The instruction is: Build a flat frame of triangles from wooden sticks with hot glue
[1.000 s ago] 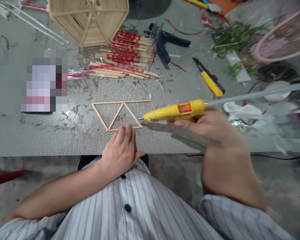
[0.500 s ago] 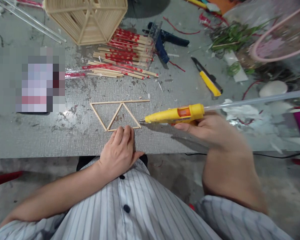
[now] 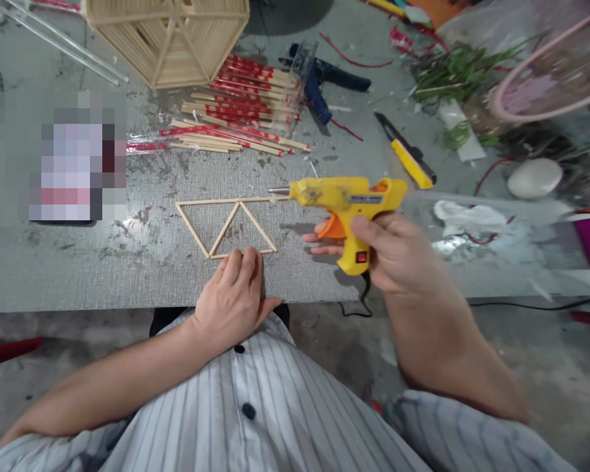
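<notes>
A flat frame of thin wooden sticks (image 3: 225,227) lies near the table's front edge, its slanted pieces forming triangles between two long sides. My left hand (image 3: 233,285) rests at the table edge, fingers bent together over the frame's near stick; what lies under the fingertips is hidden. My right hand (image 3: 386,252) grips a yellow hot glue gun (image 3: 344,196) by its handle, with some fingers stretched past the orange trigger. The gun's metal nozzle points left, over the right part of the frame's far stick. A clear glue stick trails from the gun's back.
Bundled chopsticks in red wrappers (image 3: 255,98) lie beyond the frame, beside a hexagonal stick-built piece (image 3: 172,46). A yellow utility knife (image 3: 408,157), blue pliers-like tool (image 3: 319,88), crumpled tissue (image 3: 467,216) and pink-rimmed container (image 3: 501,98) sit to the right. A blurred-out rectangular object (image 3: 71,170) is left.
My right hand has swung the glue gun's nozzle away from me, from the near right corner to the far stick, and rolled the gun onto its side view. My left hand stays put.
</notes>
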### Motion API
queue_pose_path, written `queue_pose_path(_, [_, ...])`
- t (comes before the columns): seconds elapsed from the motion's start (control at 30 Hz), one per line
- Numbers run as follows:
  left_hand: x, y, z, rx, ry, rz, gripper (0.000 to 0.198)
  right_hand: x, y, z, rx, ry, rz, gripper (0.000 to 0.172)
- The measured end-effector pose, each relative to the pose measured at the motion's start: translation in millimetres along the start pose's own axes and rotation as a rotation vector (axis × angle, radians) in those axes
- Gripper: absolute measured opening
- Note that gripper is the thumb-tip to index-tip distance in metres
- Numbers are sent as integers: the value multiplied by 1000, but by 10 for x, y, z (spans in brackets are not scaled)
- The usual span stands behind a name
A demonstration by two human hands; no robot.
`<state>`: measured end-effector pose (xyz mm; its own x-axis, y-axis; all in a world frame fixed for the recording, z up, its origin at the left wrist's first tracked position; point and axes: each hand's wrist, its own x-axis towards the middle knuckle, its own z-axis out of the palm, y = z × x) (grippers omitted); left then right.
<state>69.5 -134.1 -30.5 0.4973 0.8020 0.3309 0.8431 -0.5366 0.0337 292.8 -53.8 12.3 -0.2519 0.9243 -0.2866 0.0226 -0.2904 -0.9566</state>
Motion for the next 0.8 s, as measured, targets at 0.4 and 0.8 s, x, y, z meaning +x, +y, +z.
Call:
queue_pose_path(0.4, [-7,24,-32,-3,-11,-10,65,199,-52,101,-116,20,-41,46])
queue_pose_path(0.8, [288,-176,-168,59,-53,91,77,548,-179,-28,-620,-77,-210,53])
